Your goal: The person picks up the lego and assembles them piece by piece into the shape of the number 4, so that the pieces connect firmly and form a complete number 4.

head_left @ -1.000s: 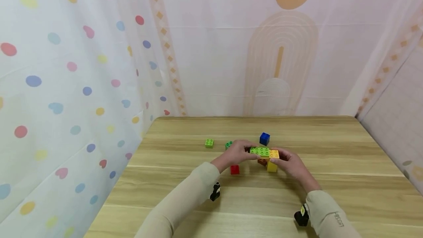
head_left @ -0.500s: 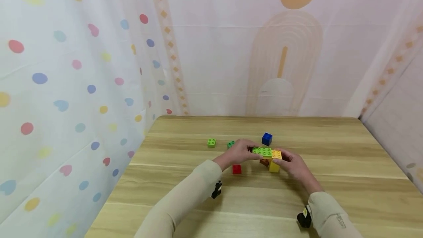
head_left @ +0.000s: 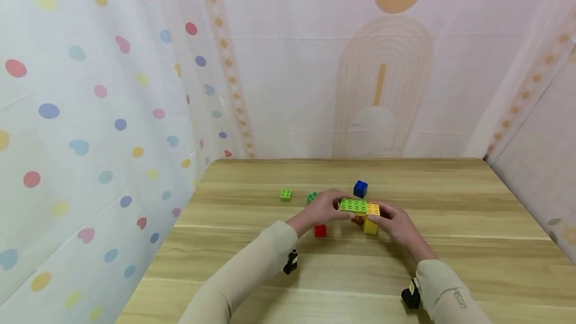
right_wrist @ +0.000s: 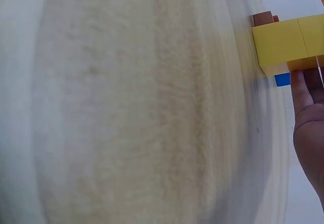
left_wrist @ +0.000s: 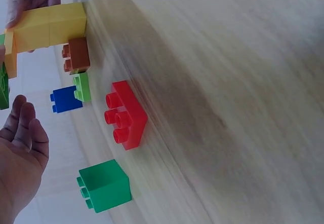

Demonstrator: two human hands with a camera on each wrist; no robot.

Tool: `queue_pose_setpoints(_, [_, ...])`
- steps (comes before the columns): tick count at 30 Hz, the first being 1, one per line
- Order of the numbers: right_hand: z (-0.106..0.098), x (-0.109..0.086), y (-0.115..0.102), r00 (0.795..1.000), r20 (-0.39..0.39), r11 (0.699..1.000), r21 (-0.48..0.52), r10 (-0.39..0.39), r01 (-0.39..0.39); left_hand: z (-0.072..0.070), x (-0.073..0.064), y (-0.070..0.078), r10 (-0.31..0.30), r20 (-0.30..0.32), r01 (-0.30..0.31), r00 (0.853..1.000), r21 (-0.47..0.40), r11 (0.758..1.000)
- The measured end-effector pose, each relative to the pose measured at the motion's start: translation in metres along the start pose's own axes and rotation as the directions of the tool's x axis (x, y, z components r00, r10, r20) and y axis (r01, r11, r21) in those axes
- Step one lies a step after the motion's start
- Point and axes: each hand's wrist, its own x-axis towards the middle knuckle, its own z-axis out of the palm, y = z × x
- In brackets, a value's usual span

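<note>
In the head view my left hand (head_left: 325, 209) pinches the left end of a long light green building brick (head_left: 353, 206). Beside that brick's right end is an orange-yellow brick (head_left: 373, 209), on top of a stack of yellow bricks (left_wrist: 49, 25) that stands on the table. My right hand (head_left: 398, 223) grips this stack near its top, thumb in front and fingers behind. The left wrist view shows the left hand's other fingers (left_wrist: 24, 125) off the bricks, and only an edge of the green brick (left_wrist: 4, 77). Whether the green brick is pressed fully down cannot be told.
Around the hands on the wooden table (head_left: 252, 244) lie a red brick (head_left: 320, 231), a dark green brick (head_left: 312, 197), a blue brick (head_left: 360, 189), a brown brick (left_wrist: 78, 54) and a small light green brick (head_left: 285, 195). A patterned curtain (head_left: 288, 64) hangs behind.
Both hands keep their hold on the bricks with hardly any movement. The head view shifts slightly and returns.
</note>
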Motion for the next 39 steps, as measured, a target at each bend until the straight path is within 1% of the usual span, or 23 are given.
queue_pose_setpoints(6, [0.000, 0.000, -0.001, 1.000, 0.013, 1.000, -0.002, -0.002, 0.002, -0.006, -0.006, -0.009, -0.021, -0.026, 0.018, 0.999, -0.110, 0.994])
queue_pose_setpoints(8, [0.000, 0.000, -0.002, 1.000, 0.020, 1.000, 0.006, -0.008, 0.008, -0.010, -0.010, -0.014, -0.012, -0.032, 0.008, 0.999, -0.134, 0.991])
queue_pose_setpoints(12, [0.000, 0.000, -0.002, 0.999, 0.024, 1.000, 0.018, -0.021, 0.020, -0.018, -0.018, -0.022, -0.011, -0.054, 0.004, 0.998, -0.134, 0.991])
queue_pose_setpoints(17, [-0.001, 0.001, 0.000, 1.000, 0.019, 1.000, 0.023, -0.022, 0.021, -0.024, -0.026, -0.032, -0.042, -0.087, 0.029, 0.995, -0.139, 0.990])
queue_pose_setpoints(20, [-0.002, 0.002, 0.000, 1.000, 0.018, 0.999, 0.028, -0.016, 0.015, -0.025, -0.030, -0.039, -0.029, -0.094, 0.014, 0.995, -0.154, 0.988])
queue_pose_setpoints(24, [-0.001, 0.003, 0.000, 1.000, 0.020, 0.999, 0.030, -0.020, 0.019, -0.025, -0.037, -0.049, -0.003, -0.088, -0.012, 0.996, -0.165, 0.986])
queue_pose_setpoints(27, [-0.001, 0.003, 0.001, 1.000, 0.021, 0.999, 0.034, -0.019, 0.018, -0.025, -0.043, -0.056, -0.039, -0.084, 0.022, 0.996, -0.190, 0.982])
queue_pose_setpoints(30, [0.000, 0.004, 0.000, 1.000, 0.017, 0.999, 0.028, -0.020, 0.019, -0.024, -0.049, -0.065, -0.103, -0.091, 0.082, 0.991, -0.215, 0.973])
queue_pose_setpoints(31, [0.000, 0.005, 0.000, 1.000, 0.015, 0.999, 0.027, -0.019, 0.019, -0.024, -0.051, -0.067, -0.117, -0.097, 0.093, 0.988, -0.218, 0.971])
queue_pose_setpoints(34, [0.000, 0.006, 0.000, 1.000, 0.008, 1.000, 0.016, -0.020, 0.020, -0.022, -0.057, -0.076, -0.150, -0.104, 0.123, 0.983, -0.226, 0.966])
queue_pose_setpoints(39, [0.000, 0.006, 0.001, 1.000, 0.006, 1.000, 0.009, -0.005, 0.005, -0.015, -0.065, -0.088, -0.197, -0.083, 0.171, 0.977, -0.250, 0.953])
